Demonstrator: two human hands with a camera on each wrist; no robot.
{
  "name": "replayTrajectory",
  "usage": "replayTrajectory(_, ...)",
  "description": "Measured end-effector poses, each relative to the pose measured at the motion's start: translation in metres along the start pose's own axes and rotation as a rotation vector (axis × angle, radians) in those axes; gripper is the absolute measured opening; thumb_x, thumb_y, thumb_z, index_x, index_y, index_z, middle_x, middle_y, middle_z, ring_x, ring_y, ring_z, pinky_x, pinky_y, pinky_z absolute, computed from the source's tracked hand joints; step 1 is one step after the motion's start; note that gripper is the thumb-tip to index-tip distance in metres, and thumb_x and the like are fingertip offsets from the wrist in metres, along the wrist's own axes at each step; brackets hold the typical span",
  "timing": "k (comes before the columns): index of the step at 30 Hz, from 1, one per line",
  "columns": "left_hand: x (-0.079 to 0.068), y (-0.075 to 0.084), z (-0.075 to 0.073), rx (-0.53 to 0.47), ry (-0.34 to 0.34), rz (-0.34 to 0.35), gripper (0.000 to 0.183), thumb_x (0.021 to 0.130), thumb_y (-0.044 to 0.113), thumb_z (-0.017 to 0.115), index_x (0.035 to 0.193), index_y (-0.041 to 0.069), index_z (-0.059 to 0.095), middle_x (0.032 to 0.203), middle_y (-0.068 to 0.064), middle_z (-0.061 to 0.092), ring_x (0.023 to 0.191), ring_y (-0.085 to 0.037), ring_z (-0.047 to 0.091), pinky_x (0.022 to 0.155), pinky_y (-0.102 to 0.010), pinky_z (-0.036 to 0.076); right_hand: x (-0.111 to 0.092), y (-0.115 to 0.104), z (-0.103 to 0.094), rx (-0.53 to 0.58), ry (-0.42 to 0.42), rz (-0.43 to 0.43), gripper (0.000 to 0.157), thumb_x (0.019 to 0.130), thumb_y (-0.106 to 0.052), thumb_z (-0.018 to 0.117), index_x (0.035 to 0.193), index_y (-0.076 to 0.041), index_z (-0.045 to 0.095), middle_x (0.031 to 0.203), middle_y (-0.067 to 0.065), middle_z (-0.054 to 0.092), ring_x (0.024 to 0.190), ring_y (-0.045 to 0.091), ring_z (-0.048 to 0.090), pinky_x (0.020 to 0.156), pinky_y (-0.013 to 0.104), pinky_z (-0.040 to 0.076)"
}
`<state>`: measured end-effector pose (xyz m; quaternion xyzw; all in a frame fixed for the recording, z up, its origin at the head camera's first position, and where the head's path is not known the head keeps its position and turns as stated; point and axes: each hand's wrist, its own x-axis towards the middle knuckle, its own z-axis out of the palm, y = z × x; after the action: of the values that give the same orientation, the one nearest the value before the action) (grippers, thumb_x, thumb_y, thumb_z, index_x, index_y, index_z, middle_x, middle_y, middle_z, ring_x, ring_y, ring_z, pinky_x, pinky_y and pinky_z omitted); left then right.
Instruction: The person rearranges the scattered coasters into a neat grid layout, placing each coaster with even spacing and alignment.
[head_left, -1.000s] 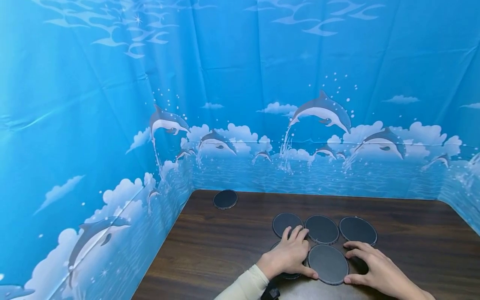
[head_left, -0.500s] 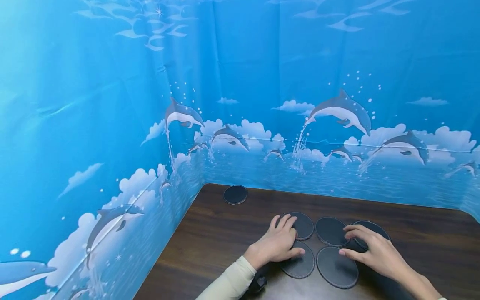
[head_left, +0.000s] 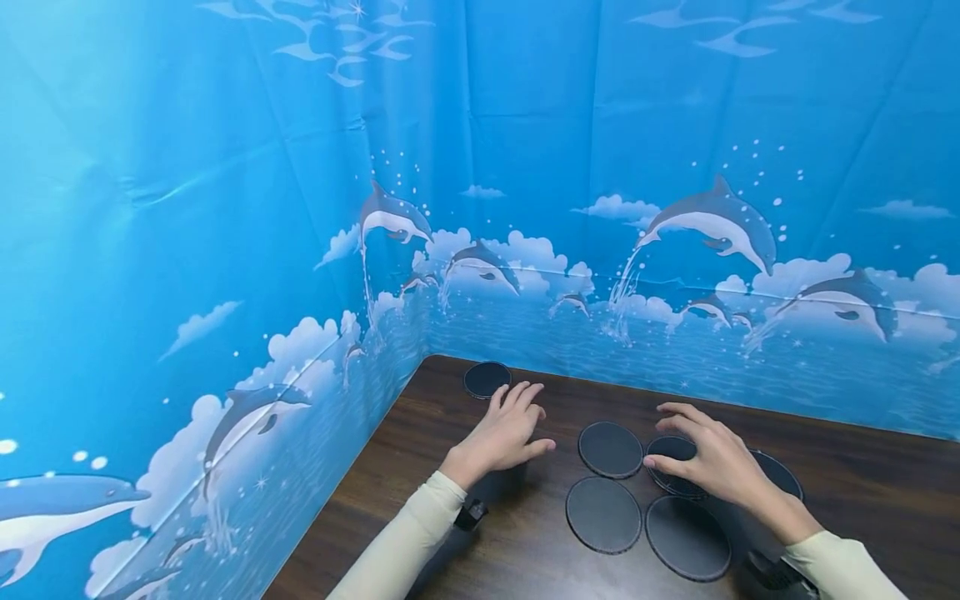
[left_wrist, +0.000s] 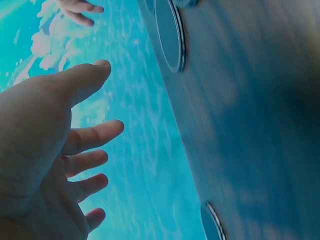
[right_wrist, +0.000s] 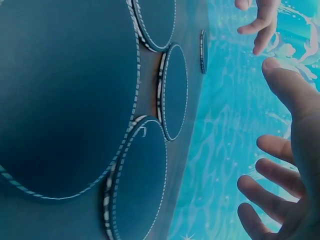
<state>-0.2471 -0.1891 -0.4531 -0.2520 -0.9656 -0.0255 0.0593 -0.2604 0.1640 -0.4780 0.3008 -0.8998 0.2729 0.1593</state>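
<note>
Several round black coasters with stitched edges lie on the dark wooden table. A lone coaster (head_left: pixel 487 379) sits by the far left corner; my left hand (head_left: pixel 504 433) hovers just in front of it, fingers spread, holding nothing. Over the middle coaster of the back row (head_left: pixel 670 454), my right hand (head_left: pixel 705 454) is raised with loosely bent fingers and nothing in them. To its left lies another back-row coaster (head_left: pixel 610 450), and a third (head_left: pixel 780 475) is partly hidden by the wrist. Two front-row coasters, left (head_left: pixel 603 514) and right (head_left: pixel 687 537), lie nearer me.
A blue cloth (head_left: pixel 525 292) printed with dolphins and clouds hangs along the back and left of the table (head_left: pixel 517 533). Dark wrist cameras sit under the left wrist (head_left: pixel 471 514) and right wrist (head_left: pixel 776 571).
Both hands have left the front right coaster's edges. The left has moved left towards the lone coaster; the right has lifted back over the back row. The head view has turned left.
</note>
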Motion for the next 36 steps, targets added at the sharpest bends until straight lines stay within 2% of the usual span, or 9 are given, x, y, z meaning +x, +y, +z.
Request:
replayTrajectory(3, -0.003, -0.011, 0.0, -0.009, -0.009, -0.014, 0.049, 0.1, 0.055, 0.059, 0.125, 0.013, 0.066, 0.163, -0.011, 0.027, 0.15, -0.03, 0.02, 0.118, -0.057, 0.013, 0.005, 0.002, 0.004, 0.005, -0.02, 0.01, 0.06, 0.08, -0.054, 0.084, 0.122, -0.014, 0.071, 0.136, 0.007, 0.059, 0.114, 0.037, 0.06, 0.084, 0.065, 0.045)
replayTrajectory(5, -0.005, -0.018, 0.001, -0.02, -0.018, -0.022, 0.049, 0.1, 0.054, 0.06, 0.124, 0.012, 0.066, 0.163, -0.011, 0.027, 0.15, -0.031, 0.02, 0.118, -0.057, 0.013, 0.007, 0.003, 0.007, 0.008, -0.034, 0.008, 0.055, 0.08, -0.054, 0.083, 0.117, -0.015, 0.074, 0.143, 0.011, 0.053, 0.119, 0.04, 0.057, 0.086, 0.067, 0.044)
replayTrajectory(11, -0.009, -0.038, 0.008, -0.053, -0.017, -0.05, 0.048, 0.1, 0.051, 0.063, 0.125, 0.011, 0.067, 0.162, -0.012, 0.029, 0.149, -0.032, 0.021, 0.117, -0.059, 0.013, 0.019, 0.005, 0.022, 0.026, -0.054, -0.004, 0.063, 0.08, -0.059, 0.081, 0.122, -0.012, 0.072, 0.146, 0.016, 0.05, 0.129, 0.043, 0.048, 0.093, 0.069, 0.039)
replayTrajectory(17, -0.007, -0.058, 0.007, -0.103, 0.046, -0.087, 0.046, 0.099, 0.048, 0.066, 0.126, 0.011, 0.066, 0.161, -0.012, 0.031, 0.149, -0.034, 0.023, 0.116, -0.062, 0.013, 0.035, -0.001, 0.034, 0.042, -0.067, -0.005, 0.066, 0.081, -0.06, 0.08, 0.125, -0.012, 0.07, 0.148, 0.016, 0.047, 0.133, 0.044, 0.044, 0.098, 0.071, 0.034)
replayTrajectory(22, -0.008, -0.073, 0.006, -0.109, 0.109, -0.113, 0.041, 0.099, 0.046, 0.066, 0.127, 0.016, 0.066, 0.159, -0.008, 0.035, 0.147, -0.029, 0.028, 0.117, -0.059, 0.015, 0.042, -0.006, 0.04, 0.074, -0.08, -0.01, 0.065, 0.082, -0.062, 0.077, 0.126, -0.014, 0.07, 0.148, 0.016, 0.048, 0.134, 0.043, 0.043, 0.1, 0.07, 0.034)
replayTrajectory(27, -0.013, -0.089, 0.007, -0.136, 0.173, -0.139, 0.042, 0.1, 0.044, 0.066, 0.13, 0.015, 0.065, 0.157, -0.01, 0.039, 0.146, -0.027, 0.031, 0.117, -0.058, 0.017, 0.049, -0.009, 0.043, 0.089, -0.093, -0.014, 0.064, 0.083, -0.063, 0.075, 0.126, -0.016, 0.071, 0.148, 0.015, 0.049, 0.134, 0.042, 0.044, 0.101, 0.069, 0.033)
replayTrajectory(36, -0.008, -0.109, 0.009, -0.189, 0.199, -0.165, 0.043, 0.101, 0.042, 0.064, 0.135, 0.015, 0.062, 0.157, -0.009, 0.04, 0.144, -0.03, 0.035, 0.114, -0.06, 0.021, 0.062, -0.014, 0.055, 0.132, -0.116, -0.02, 0.059, 0.085, -0.062, 0.075, 0.124, -0.017, 0.071, 0.148, 0.012, 0.05, 0.134, 0.04, 0.044, 0.103, 0.067, 0.032)
